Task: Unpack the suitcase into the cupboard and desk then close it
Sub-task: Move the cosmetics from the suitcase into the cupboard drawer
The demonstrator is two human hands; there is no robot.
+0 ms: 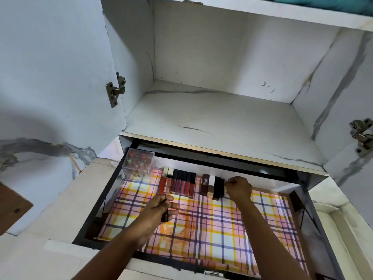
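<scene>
Lipsticks (182, 183) are lined along the back of the open drawer (105, 197); a dark tube (219, 187) is pinched by the right hand (239, 188), another (165, 216) is gripped by the left hand (161, 207)

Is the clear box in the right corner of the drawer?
No, the clear box stands in the back left corner of the drawer, left of the row of lip glosses.

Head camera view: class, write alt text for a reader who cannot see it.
Two hands reach into an open drawer lined with plaid paper: the right hand sets a black tube beside a row of lip glosses, the left hand holds a dark tube. The cupboard shelf above is bare.
</scene>
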